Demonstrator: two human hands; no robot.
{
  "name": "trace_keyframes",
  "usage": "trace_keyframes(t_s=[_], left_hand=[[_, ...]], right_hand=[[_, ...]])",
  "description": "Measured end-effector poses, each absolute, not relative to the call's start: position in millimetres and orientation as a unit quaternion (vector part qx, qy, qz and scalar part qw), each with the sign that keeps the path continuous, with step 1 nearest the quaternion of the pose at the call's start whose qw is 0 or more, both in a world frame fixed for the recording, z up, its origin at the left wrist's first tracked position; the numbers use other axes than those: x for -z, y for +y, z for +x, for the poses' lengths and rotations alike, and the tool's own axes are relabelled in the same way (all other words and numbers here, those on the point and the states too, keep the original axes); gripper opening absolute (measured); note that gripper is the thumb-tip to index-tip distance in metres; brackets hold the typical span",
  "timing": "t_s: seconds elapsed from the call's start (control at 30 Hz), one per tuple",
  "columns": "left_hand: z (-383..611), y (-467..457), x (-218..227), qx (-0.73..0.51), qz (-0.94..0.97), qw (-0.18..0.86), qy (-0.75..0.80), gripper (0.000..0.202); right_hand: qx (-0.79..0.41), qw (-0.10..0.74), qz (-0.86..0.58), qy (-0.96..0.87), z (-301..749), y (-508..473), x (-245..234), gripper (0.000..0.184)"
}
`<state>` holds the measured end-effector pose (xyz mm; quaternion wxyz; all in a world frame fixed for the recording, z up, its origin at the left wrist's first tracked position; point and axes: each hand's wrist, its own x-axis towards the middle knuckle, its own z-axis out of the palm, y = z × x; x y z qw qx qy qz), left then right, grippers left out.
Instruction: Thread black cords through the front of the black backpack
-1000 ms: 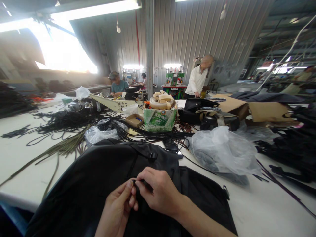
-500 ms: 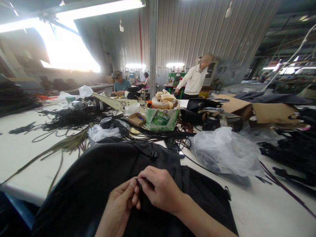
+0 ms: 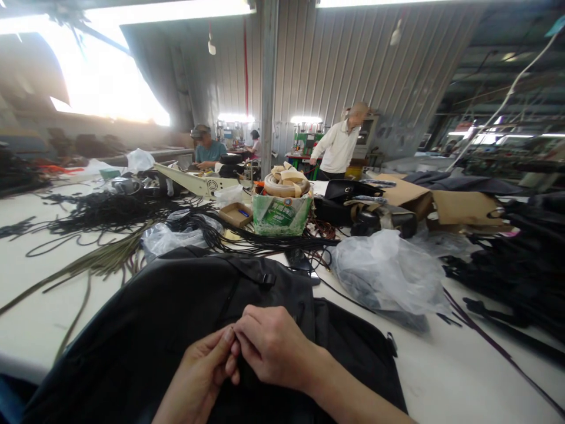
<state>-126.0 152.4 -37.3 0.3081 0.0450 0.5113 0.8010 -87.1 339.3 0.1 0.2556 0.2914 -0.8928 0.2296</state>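
A large black fabric bag (image 3: 159, 318) lies on the white table (image 3: 463, 377) right in front of me. My left hand (image 3: 200, 377) and my right hand (image 3: 269, 347) meet over its middle, fingertips pinched together on a small black piece of the bag, perhaps a cord or zip pull. The piece itself is mostly hidden by my fingers. A black strap with a buckle (image 3: 266, 278) runs across the bag just beyond my hands.
Black cords (image 3: 115, 212) and olive straps (image 3: 97, 262) sprawl at the left. A green box of tape rolls (image 3: 280, 209), clear plastic bags (image 3: 388, 271), black bags and brown cardboard (image 3: 459, 206) crowd the far side. Other people work in the background; one in white (image 3: 338, 147) stands.
My hands have stayed pinched together on the bag and sit slightly lower in view. The camera has shifted a little. The person in white has reached an arm out to the left.
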Motion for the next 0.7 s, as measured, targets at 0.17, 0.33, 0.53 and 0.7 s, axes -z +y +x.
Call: trace_keyframes(t_s=[0.17,0.33,0.53,0.7], left_hand=[[-126.6,150.7,40.2,-0.807,0.018,0.302,0.506,0.059],[-122.8,155.5,37.8,-0.825,0.003,0.262,0.501,0.061],[-124.3,157.0,33.6,-0.827,-0.006,0.268,0.495,0.061],[-124.4,157.4,35.2,-0.827,-0.002,0.261,0.498,0.061]], right_hand=[[-0.277,0.247,0.276,-0.887,-86.1,340.4,1.8,0.016],[-0.382,0.219,0.245,-0.864,-84.7,339.9,1.4,0.021],[-0.406,0.223,0.252,-0.850,-85.3,339.0,3.9,0.030],[-0.421,0.227,0.228,-0.848,-86.4,339.7,6.4,0.028]])
